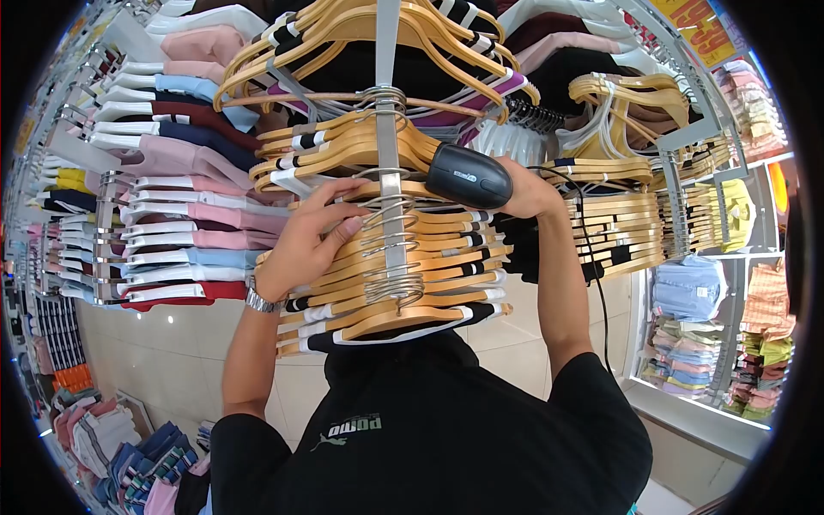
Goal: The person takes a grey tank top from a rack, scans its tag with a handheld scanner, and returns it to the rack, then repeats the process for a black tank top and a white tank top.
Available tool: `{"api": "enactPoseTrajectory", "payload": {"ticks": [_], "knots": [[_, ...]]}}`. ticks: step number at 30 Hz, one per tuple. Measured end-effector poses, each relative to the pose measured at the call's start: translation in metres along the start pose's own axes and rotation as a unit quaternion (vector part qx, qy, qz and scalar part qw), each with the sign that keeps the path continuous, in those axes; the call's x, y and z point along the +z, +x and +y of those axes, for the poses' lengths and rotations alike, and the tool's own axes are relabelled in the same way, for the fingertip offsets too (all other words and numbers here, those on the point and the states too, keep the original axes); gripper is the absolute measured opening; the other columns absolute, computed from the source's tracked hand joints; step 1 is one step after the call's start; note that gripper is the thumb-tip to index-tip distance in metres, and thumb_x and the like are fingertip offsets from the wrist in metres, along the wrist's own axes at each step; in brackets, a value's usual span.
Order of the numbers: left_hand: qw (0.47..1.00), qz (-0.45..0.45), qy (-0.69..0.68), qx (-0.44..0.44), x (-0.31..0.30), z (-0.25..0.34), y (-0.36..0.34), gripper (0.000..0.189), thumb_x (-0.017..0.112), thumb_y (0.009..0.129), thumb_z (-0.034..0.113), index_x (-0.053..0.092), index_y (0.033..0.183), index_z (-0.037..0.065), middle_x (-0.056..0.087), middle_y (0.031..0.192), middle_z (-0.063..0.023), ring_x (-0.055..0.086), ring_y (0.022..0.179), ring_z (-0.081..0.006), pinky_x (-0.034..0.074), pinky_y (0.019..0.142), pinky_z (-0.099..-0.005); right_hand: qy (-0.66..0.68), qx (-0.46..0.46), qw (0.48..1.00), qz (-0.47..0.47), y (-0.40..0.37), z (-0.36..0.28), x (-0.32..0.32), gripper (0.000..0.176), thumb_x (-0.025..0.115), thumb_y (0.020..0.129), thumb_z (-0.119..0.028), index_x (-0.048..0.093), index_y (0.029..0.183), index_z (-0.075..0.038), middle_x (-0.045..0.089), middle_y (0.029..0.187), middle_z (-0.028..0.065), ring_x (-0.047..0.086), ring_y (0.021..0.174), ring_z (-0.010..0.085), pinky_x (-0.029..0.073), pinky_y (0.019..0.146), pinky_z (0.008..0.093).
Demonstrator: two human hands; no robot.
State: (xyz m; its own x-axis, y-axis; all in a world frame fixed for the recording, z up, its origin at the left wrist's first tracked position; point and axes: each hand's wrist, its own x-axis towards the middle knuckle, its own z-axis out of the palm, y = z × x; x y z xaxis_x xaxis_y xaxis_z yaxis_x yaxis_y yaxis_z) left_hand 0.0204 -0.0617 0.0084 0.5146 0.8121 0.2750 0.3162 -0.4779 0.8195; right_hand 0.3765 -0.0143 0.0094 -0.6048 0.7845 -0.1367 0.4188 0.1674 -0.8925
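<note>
My left hand (311,239) is at the row of wooden hangers (446,245), its thumb and fingers bent around a hanger left of the metal rail (389,154). A metal watch (260,296) is on that wrist. In my right hand (530,194) is a black barcode scanner (469,176), held just right of the rail and over the hangers. Its dark cable (590,257) trails down past my right forearm. The hanger hooks sit along the rail. Hangers largely hide the garments on them; black and white edges show.
Shirts on white hangers (202,210) fill a rack at left. More wooden hangers (620,232) hang at right, near metal rack bars (678,202). Folded shirts (689,287) lie on shelves at far right. Folded clothes (154,459) are stacked at lower left above the tiled floor (189,343).
</note>
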Motion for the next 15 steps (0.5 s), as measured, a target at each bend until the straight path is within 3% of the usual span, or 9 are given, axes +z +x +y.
{"api": "enactPoseTrajectory", "payload": {"ticks": [4, 7, 10, 11, 13, 14, 15], "knots": [[0.999, -0.038, -0.019, -0.017, -0.002, -0.005, 0.001, 0.020, 0.061, 0.093, 0.005, 0.065, 0.108, -0.007, 0.058, 0.131, -0.0185, 0.057, 0.119, -0.0353, 0.046, 0.099, -0.0394, -0.019, -0.005, 1.000, 0.007, -0.009, 0.002, 0.006, 0.034, 0.072, 0.068, 0.005, 0.064, 0.101, 0.003, 0.069, 0.085, 0.0075, 0.055, 0.077, 0.0145, 0.052, 0.077, 0.0324], [0.998, -0.049, 0.027, 0.021, -0.002, -0.012, 0.000, 0.023, 0.060, 0.096, 0.008, 0.061, 0.116, -0.004, 0.059, 0.129, -0.0158, 0.059, 0.118, -0.0293, 0.047, 0.098, -0.0374, -0.017, 0.031, 0.999, -0.023, -0.013, 0.008, 0.007, 0.049, 0.087, 0.072, -0.011, 0.064, 0.113, 0.002, 0.072, 0.098, 0.0111, 0.059, 0.084, 0.0164, 0.051, 0.084, 0.0329], [0.992, -0.014, -0.109, -0.057, 0.004, -0.019, -0.006, 0.029, 0.058, 0.099, 0.010, 0.054, 0.125, -0.001, 0.060, 0.124, -0.0131, 0.060, 0.114, -0.0233, 0.048, 0.097, -0.0346, -0.002, 0.008, 1.000, 0.030, -0.019, -0.009, 0.013, 0.043, 0.089, 0.071, -0.013, 0.066, 0.104, 0.001, 0.072, 0.090, 0.0089, 0.059, 0.080, 0.0145, 0.053, 0.078, 0.0333], [0.992, -0.010, -0.115, -0.049, 0.004, -0.020, -0.007, 0.033, 0.059, 0.099, 0.013, 0.053, 0.129, 0.002, 0.060, 0.122, -0.0152, 0.061, 0.111, -0.0226, 0.049, 0.096, -0.0348, -0.014, 0.027, 0.999, 0.036, -0.024, -0.003, 0.009, 0.055, 0.093, 0.070, -0.021, 0.065, 0.112, 0.001, 0.074, 0.094, 0.0096, 0.063, 0.083, 0.0148, 0.054, 0.078, 0.0325], [0.991, -0.009, -0.128, -0.041, 0.003, -0.021, -0.003, 0.040, 0.061, 0.099, 0.018, 0.050, 0.136, 0.005, 0.061, 0.118, -0.0177, 0.063, 0.105, -0.0220, 0.050, 0.095, -0.0353, 0.053, -0.036, 0.978, 0.200, -0.031, -0.012, 0.018, 0.053, 0.089, 0.074, -0.013, 0.064, 0.118, 0.002, 0.074, 0.099, 0.0097, 0.066, 0.085, 0.0149, 0.055, 0.079, 0.0312], [0.990, -0.011, -0.137, -0.042, 0.003, -0.019, -0.002, 0.043, 0.062, 0.099, 0.020, 0.050, 0.138, 0.006, 0.061, 0.116, -0.0181, 0.063, 0.103, -0.0220, 0.050, 0.094, -0.0354, 0.159, -0.012, 0.978, 0.137, -0.038, -0.024, 0.009, 0.049, 0.084, 0.078, -0.006, 0.063, 0.121, 0.002, 0.073, 0.104, 0.0103, 0.068, 0.091, 0.0137, 0.056, 0.080, 0.0301], [0.988, -0.020, -0.146, -0.053, 0.001, -0.011, 0.003, 0.044, 0.062, 0.099, 0.020, 0.050, 0.138, 0.005, 0.061, 0.116, -0.0168, 0.063, 0.102, -0.0226, 0.050, 0.094, -0.0354, 0.154, -0.008, 0.969, 0.192, -0.042, -0.029, 0.006, 0.044, 0.080, 0.079, -0.001, 0.064, 0.120, 0.000, 0.073, 0.104, 0.0102, 0.068, 0.090, 0.0126, 0.056, 0.080, 0.0296]]}}
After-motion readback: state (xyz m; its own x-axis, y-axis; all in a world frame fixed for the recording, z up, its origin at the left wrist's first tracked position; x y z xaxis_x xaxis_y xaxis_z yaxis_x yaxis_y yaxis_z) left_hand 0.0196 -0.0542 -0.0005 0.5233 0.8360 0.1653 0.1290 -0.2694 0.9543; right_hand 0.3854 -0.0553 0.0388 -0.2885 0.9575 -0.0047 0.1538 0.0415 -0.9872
